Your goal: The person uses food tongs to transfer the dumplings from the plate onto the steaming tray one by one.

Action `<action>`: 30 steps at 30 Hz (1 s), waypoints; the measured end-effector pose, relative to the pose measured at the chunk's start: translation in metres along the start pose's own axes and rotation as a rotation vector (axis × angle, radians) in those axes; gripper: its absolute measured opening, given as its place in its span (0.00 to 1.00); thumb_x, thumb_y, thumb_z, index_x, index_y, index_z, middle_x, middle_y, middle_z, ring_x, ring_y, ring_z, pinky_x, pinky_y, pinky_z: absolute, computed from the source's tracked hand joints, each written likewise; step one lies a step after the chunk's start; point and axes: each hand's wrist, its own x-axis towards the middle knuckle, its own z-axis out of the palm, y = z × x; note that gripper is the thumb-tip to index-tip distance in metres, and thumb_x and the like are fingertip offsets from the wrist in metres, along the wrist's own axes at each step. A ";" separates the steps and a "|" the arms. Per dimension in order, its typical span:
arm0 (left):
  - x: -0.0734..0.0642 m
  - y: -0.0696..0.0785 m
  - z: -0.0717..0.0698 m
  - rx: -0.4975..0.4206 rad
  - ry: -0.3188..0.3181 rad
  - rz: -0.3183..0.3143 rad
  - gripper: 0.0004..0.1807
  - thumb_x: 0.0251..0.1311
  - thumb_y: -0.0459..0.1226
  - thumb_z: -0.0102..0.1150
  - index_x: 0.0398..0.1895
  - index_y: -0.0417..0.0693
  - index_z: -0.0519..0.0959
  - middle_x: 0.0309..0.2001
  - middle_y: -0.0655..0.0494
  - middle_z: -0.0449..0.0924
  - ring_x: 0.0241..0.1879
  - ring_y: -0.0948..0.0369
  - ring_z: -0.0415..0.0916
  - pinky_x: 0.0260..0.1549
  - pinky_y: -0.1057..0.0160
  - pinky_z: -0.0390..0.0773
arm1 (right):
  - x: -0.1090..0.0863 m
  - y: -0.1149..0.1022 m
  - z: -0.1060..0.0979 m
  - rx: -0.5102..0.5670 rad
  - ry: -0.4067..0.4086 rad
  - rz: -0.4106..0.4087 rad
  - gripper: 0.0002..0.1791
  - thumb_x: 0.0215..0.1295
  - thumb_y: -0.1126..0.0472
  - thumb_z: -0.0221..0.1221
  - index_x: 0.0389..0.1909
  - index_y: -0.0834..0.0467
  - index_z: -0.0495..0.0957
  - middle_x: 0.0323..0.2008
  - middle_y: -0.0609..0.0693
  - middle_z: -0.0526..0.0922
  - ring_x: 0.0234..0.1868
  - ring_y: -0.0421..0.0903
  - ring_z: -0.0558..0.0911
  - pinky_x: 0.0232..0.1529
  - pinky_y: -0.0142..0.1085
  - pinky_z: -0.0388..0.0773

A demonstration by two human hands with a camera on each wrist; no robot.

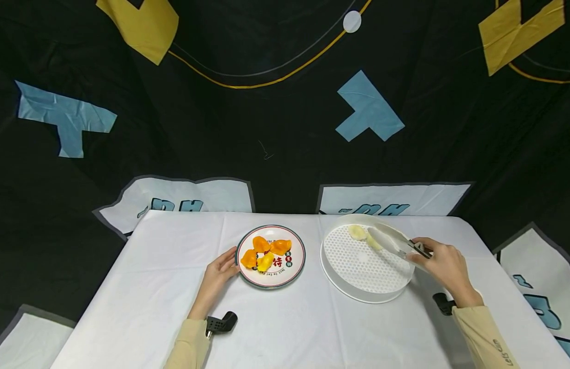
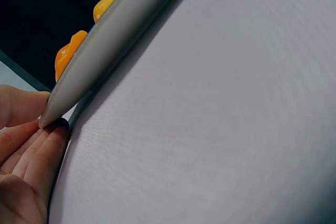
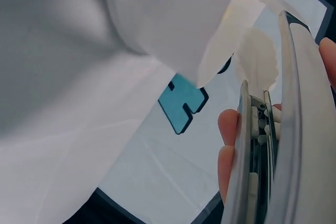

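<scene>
At the left of the table, the rim of a round plate [image 1: 266, 280] is grasped by the left hand [image 1: 220, 269]; in the left wrist view, the thumb is set on the upper side of the rim and the fingers are placed beneath it. Four orange-yellow pieces [image 1: 261, 244] are carried on the plate, grouped toward its left and middle. To the right, well apart from the plate, a round white tray [image 1: 358, 271] with a perforated base is set on the white cloth [image 1: 289, 328]. Two pale slices [image 1: 357, 232] are contained in the tray, near its far side; the right-hand one is partly covered by the tips of a pair of tongs [image 1: 387, 241]. The tongs are grasped between the thumb and fingers of the right hand [image 1: 443, 266], at the tray's right edge. Whether the slice is clamped by the tips cannot be told. The step in hand is judged to be the placing or arranging of slices in the tray. For the next move, the tips should be kept clear of the first slice, and the plate should be steadied.
</scene>
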 end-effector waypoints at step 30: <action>-0.002 0.002 0.000 -0.031 -0.017 0.004 0.31 0.62 0.27 0.56 0.69 0.33 0.61 0.67 0.35 0.61 0.65 0.48 0.63 0.51 0.77 0.71 | 0.013 -0.089 0.025 0.089 -0.137 -0.193 0.32 0.44 0.47 0.72 0.52 0.56 0.81 0.43 0.56 0.84 0.31 0.48 0.78 0.32 0.44 0.74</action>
